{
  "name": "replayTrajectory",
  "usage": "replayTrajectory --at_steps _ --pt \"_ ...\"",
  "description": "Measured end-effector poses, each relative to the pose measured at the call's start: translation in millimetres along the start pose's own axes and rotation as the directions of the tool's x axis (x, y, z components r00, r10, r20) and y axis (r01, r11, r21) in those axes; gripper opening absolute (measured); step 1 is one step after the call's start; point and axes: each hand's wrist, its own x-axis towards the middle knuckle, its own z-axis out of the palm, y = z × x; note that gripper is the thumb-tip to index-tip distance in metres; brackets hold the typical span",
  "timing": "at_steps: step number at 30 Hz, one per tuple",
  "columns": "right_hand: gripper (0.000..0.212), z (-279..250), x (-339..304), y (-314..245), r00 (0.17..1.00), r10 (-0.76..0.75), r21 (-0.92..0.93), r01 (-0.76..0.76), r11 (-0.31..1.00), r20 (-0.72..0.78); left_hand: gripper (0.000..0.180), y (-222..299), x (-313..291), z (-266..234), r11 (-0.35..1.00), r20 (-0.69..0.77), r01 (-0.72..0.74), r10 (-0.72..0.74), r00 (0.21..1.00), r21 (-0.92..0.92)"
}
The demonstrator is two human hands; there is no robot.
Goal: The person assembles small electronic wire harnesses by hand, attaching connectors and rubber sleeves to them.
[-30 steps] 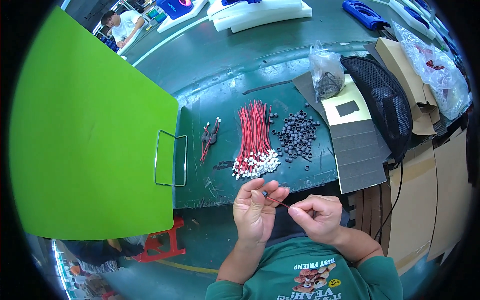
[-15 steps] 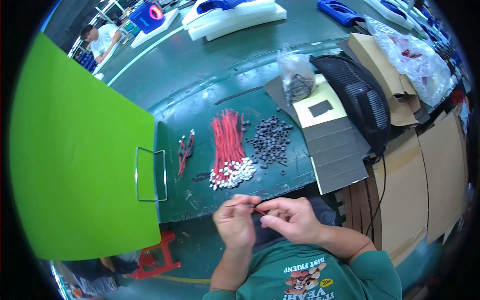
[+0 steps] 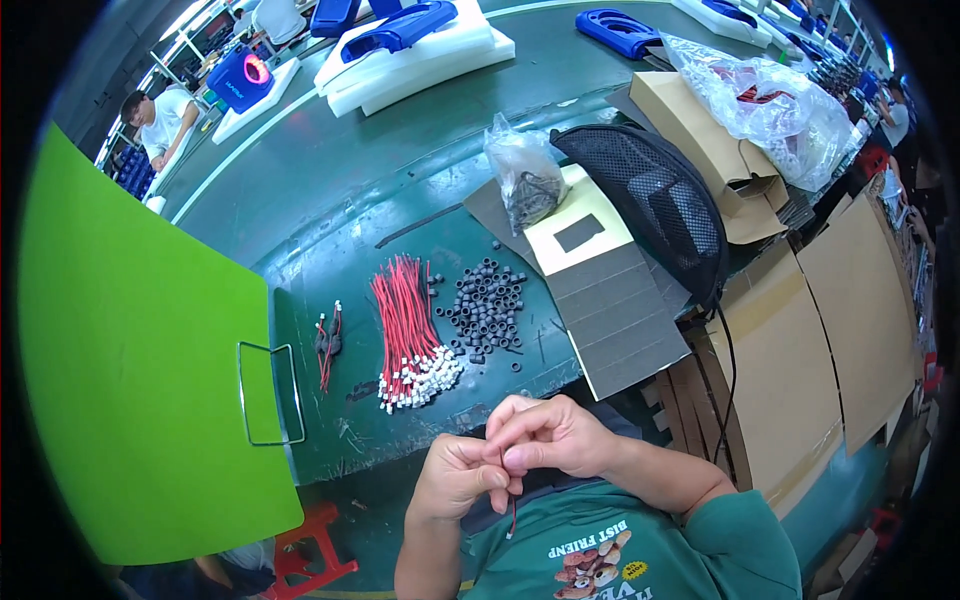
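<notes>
A thin red-and-black wire lead (image 3: 514, 516) hangs below my fingers, with a small white end at its bottom. My left hand (image 3: 458, 478) pinches it between thumb and fingertips. My right hand (image 3: 556, 438) meets the left one, thumb and forefinger pressed together on the lead's upper part. The fingers hide most of that upper part. Beyond my hands, a bundle of red wire leads (image 3: 404, 320) lies on the green table, white connectors (image 3: 422, 380) toward me. To its right is a heap of small black ring-shaped sleeves (image 3: 488, 308). A few joined leads with dark lumps (image 3: 328, 342) lie to its left.
A green panel (image 3: 150, 350) with a wire handle (image 3: 271, 394) stands at the left. On the right are a grey-and-cream board (image 3: 620, 315), a clear bag (image 3: 524, 178), a black mesh case (image 3: 650, 195) and cardboard boxes (image 3: 765, 370). A person (image 3: 163, 122) sits far left.
My hands have drawn closer together and turned, so the lead hangs down instead of lying across between them. The whole view has shifted, moving the table things leftward.
</notes>
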Motion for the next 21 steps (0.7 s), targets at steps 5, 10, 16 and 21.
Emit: replayTrajectory --at_steps 5,10,16,21 --pt "0.007 -6 2 -4 0.998 -0.035 -0.111 0.040 0.993 0.048 0.017 -7 3 2 0.995 0.007 0.010 -0.009 1.000 -0.097" --pt "0.008 -3 6 -12 0.958 0.019 0.072 0.002 0.997 -0.288 0.015 -14 7 3 0.990 -0.088 -0.075 0.064 0.994 -0.122" --pt "0.012 -6 5 -15 0.932 -0.033 0.136 0.088 0.987 -0.360 0.012 -9 1 14 0.996 -0.116 -0.091 0.089 0.989 -0.015" --pt "0.014 -5 9 -17 0.883 -0.136 0.128 0.214 0.968 -0.448 0.011 -12 1 14 0.991 -0.119 -0.117 0.108 0.987 -0.067"
